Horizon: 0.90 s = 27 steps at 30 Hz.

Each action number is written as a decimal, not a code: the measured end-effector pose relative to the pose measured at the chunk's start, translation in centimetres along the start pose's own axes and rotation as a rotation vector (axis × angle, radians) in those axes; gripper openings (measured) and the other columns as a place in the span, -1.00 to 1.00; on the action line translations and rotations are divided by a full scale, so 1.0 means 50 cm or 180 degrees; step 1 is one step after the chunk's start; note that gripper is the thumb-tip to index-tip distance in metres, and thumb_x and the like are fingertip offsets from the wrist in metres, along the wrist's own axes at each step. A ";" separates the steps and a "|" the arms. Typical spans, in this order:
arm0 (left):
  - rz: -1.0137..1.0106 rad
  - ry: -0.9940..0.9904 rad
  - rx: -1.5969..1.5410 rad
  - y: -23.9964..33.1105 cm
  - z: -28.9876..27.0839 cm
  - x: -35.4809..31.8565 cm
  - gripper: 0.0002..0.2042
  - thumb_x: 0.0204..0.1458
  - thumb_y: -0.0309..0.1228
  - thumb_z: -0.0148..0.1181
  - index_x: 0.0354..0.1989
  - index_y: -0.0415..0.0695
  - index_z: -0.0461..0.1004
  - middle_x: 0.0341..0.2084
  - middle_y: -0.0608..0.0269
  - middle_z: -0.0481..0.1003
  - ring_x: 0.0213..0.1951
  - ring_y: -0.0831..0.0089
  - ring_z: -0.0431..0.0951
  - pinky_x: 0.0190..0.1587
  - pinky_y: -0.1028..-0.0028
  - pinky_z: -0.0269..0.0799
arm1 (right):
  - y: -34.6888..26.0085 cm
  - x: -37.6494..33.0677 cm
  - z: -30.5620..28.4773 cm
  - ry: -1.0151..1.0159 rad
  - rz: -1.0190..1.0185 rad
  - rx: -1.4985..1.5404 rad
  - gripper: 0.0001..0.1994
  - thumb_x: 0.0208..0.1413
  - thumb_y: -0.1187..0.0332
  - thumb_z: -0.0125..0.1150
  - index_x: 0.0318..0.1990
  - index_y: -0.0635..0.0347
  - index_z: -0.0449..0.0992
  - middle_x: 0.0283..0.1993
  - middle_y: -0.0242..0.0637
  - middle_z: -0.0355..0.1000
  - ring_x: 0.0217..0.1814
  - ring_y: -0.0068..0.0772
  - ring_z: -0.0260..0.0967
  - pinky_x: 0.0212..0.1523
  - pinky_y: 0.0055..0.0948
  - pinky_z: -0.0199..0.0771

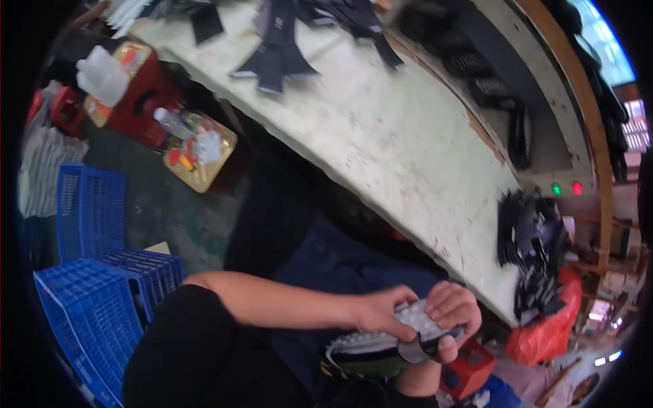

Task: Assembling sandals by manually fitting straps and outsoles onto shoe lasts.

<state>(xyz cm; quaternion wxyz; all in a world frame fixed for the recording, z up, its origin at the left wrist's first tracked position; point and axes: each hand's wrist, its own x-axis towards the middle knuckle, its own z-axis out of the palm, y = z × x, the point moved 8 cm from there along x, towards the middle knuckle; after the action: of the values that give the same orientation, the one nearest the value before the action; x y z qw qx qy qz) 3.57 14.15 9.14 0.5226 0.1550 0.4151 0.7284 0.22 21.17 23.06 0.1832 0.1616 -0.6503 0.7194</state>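
Observation:
Over my lap, a shoe [371, 343] with a pale studded sole, a dark band and a green part is tilted sole-up between both hands. My left hand [388, 314] grips it from the left, its thumb lying against the sole's side. Wrapped round the right-hand end is my right hand [454, 314], fingers over the studs and thumb on the near side. A small grey rounded piece [413, 351] shows between the two thumbs; whether it belongs to the shoe I cannot tell. The shoe's underside is partly hidden.
A long whitish workbench [388, 136] runs diagonally ahead, with black cut pieces [279, 51] at its far end. Stacked black parts [534, 238] and a red bag [547, 326] are at right. Blue crates [88, 299] stand left, near a bottle-topped red box [139, 102].

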 end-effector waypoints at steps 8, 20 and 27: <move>0.0013 0.0137 -0.2030 -0.010 -0.055 -0.029 -0.37 0.35 0.08 -0.20 0.39 -0.15 0.14 0.22 0.16 0.35 0.22 0.41 0.36 0.29 0.38 0.26 | 0.073 0.136 0.050 -0.0278 0.1544 -0.3221 -0.74 0.04 0.22 0.31 -0.33 0.27 0.51 -0.41 -0.08 0.46 -0.40 -0.09 0.46 -0.31 -0.26 0.44; 0.0556 0.1463 -0.2393 0.073 -0.295 -0.224 -0.21 0.29 0.29 -0.37 0.42 -0.13 0.16 0.28 0.09 0.36 0.24 0.29 0.42 0.27 0.25 0.35 | 0.343 0.463 0.452 -0.1564 -0.1538 -0.3700 -0.63 0.01 0.27 0.33 0.01 0.10 0.53 -0.13 -0.02 0.53 -0.16 -0.07 0.52 0.03 -0.11 0.38; 0.0519 0.1560 -0.2566 0.046 -0.266 -0.248 -0.26 0.29 0.23 -0.21 0.43 -0.13 0.11 0.27 0.09 0.35 0.22 0.28 0.43 0.23 0.25 0.40 | 0.294 0.579 0.236 -0.0398 0.0375 -0.2978 -0.81 0.16 0.26 0.31 -0.35 0.21 0.64 -0.54 -0.29 0.49 -0.55 -0.42 0.35 -0.48 -0.42 0.33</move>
<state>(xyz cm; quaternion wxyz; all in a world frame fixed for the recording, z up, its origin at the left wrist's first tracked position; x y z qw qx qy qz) -1.62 -3.02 5.41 0.3689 -0.2043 0.1970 0.8851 -32.33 9.69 25.01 0.1557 0.0676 -0.9223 0.3473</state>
